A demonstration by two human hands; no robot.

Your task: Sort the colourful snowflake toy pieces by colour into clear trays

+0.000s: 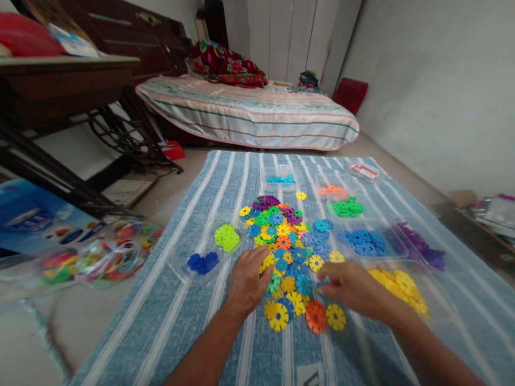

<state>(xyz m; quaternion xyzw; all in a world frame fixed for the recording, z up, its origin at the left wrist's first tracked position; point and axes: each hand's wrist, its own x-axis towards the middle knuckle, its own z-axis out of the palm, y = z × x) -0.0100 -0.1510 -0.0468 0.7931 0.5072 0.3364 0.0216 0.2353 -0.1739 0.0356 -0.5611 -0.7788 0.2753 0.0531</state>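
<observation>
A mixed heap of notched plastic discs [283, 242], the snowflake-shaped building kind in several colours, lies mid-table. My left hand [249, 279] rests at the heap's left edge, its thumb apart from the fingers near a yellow disc [267, 262]. To the right of the heap, my right hand [354, 287] has thumb and forefinger closed around a blue disc, of which only a small part shows. Clear trays beside it hold blue discs [364, 244], yellow discs [402, 289] and purple discs [422, 246]. Lime discs [227, 237] and dark blue discs [203, 264] share a left tray.
A striped cloth [161, 321] covers the table. Farther back stand trays with light blue discs [281, 179], orange discs [332, 190] and green discs [348, 207], and a clear box [364, 171]. Bagged toys [116, 257] lie on the floor at left. A bed [249, 115] stands beyond.
</observation>
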